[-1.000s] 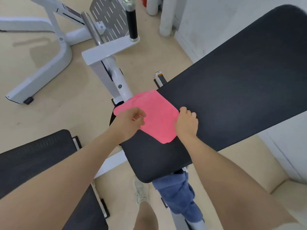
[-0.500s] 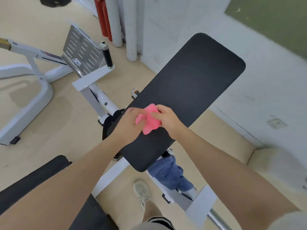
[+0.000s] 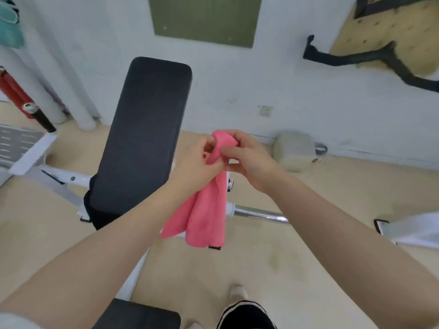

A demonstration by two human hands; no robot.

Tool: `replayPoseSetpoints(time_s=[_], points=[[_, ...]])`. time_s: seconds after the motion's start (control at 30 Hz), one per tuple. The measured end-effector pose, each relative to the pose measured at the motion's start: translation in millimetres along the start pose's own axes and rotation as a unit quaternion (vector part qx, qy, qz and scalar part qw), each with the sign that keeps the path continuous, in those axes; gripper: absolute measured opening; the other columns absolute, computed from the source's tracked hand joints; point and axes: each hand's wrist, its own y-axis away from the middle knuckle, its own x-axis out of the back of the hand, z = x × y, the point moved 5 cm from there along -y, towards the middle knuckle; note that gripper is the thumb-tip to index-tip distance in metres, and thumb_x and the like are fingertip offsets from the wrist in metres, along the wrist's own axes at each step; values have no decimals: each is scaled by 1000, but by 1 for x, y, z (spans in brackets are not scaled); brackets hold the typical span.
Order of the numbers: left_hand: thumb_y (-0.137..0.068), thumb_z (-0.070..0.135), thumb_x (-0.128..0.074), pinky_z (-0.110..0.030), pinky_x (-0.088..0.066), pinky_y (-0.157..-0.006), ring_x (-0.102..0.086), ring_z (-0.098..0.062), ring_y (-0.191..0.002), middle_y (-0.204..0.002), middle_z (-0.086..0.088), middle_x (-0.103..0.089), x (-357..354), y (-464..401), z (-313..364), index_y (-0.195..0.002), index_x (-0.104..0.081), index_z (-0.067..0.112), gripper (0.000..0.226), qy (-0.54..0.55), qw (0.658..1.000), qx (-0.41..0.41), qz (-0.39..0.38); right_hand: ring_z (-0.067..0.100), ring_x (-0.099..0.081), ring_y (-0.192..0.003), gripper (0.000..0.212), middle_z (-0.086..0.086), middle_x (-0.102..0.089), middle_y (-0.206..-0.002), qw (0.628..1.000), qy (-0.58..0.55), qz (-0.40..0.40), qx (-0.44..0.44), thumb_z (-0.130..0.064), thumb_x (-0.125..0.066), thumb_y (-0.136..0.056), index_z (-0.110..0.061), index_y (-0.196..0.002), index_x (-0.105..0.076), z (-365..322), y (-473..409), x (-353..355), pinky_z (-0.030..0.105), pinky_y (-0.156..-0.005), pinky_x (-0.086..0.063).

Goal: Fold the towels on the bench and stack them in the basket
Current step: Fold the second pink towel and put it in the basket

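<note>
A pink towel point(image 3: 204, 214) hangs in the air to the right of the black padded bench point(image 3: 145, 129), its lower part draping down in loose folds. My left hand point(image 3: 197, 162) and my right hand point(image 3: 247, 157) both pinch its bunched top edge, close together. The bench pad is bare. No basket is in view.
The bench's white frame point(image 3: 59, 181) and a chrome bar point(image 3: 259, 213) stick out low on either side. A beige bag point(image 3: 294, 150) lies by the white wall. Another black pad point(image 3: 137, 317) is at the bottom edge, next to my shoe point(image 3: 237, 290).
The pink towel lay flat on the bench under both hands; they gathered it and lifted it off to the right. The view has swung up and right.
</note>
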Motion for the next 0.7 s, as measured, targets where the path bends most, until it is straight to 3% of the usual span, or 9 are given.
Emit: replayPoseSetpoints(time_s=[0.13,0.27,0.37,0.43,0.57,0.7], points=[[-77,25,-66,-28,-52,-81,-63,-9,-88,-95,7,-65,-92,11,60,-101,-55,20,27,31,995,-56,-77,19,-60,-87,46,11,-62,-98,997,-31,71,14,7,-43,-75,-10,-115,-59,-9,80,92,23,-64,-50],[-81,18,-65,-13,-47,-71,-57,4,-80,-88,17,-59,-198,32,124,-103,-50,25,27,7,983,-112,-144,10,-60,-74,37,10,-60,-99,985,-7,170,24,6,-44,-88,-9,-118,-58,-10,162,187,16,-53,-47],[-82,14,-61,-4,-42,-60,-56,4,-72,-82,16,-59,-284,45,171,-105,-53,20,25,-18,972,-149,-182,9,-57,-72,24,2,-60,-90,970,32,238,21,-4,-49,-91,-16,-109,-59,-7,223,264,13,-53,-46],[-82,14,-61,-7,-40,-58,-58,-3,-71,-83,9,-62,-345,55,202,-109,-56,16,28,-28,965,-172,-198,8,-56,-70,21,-1,-59,-83,958,55,281,20,-4,-50,-90,-19,-101,-60,-5,263,319,11,-51,-44],[-83,18,-59,-15,-38,-67,-58,-9,-86,-94,10,-63,-475,81,261,-110,-58,22,27,-10,946,-187,-265,9,-53,-63,19,-2,-55,-70,930,77,360,0,-1,-53,-86,-17,-92,-60,7,342,428,17,-55,-44],[-80,31,-52,-29,-52,-83,-64,-10,-96,-104,9,-70,-584,97,306,-116,-61,29,37,24,916,-180,-358,10,-52,-62,16,-1,-55,-70,909,91,405,-34,-3,-54,-86,-17,-90,-61,16,413,520,21,-57,-43]])
